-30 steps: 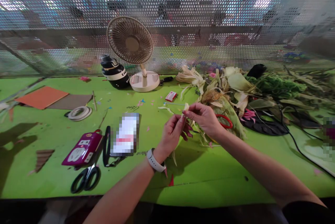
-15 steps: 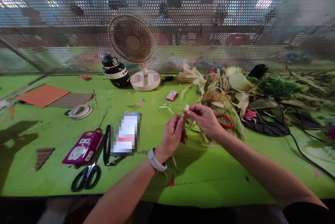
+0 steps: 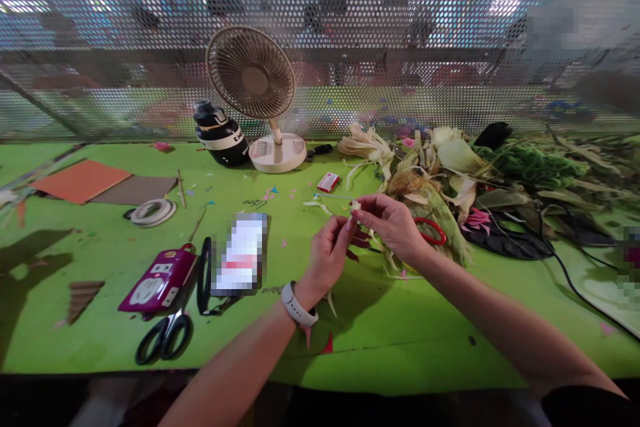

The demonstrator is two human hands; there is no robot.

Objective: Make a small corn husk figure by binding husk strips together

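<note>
Both hands meet above the middle of the green table (image 3: 410, 340). My left hand (image 3: 327, 255), with a white watch on its wrist, and my right hand (image 3: 391, 224) pinch a small pale strip of corn husk (image 3: 354, 208) between their fingertips. Thin husk strands hang down below my left hand. Just right of my hands lies a pile of corn husks (image 3: 430, 174) with a husked cob and red-handled scissors (image 3: 430, 230) resting on it.
Black scissors (image 3: 164, 337), a purple power strip (image 3: 157, 278) and a phone (image 3: 240, 254) lie at the left front. A desk fan (image 3: 255, 90), a black bottle (image 3: 220, 134), a tape roll (image 3: 151, 212), brown card sheets (image 3: 83, 180) and a small red box (image 3: 328, 182) sit further back. Black cables (image 3: 565, 267) run right.
My hands have shifted the husk strip slightly between the fingertips, the left fingers curling closer. Their place above the table is nearly the same.
</note>
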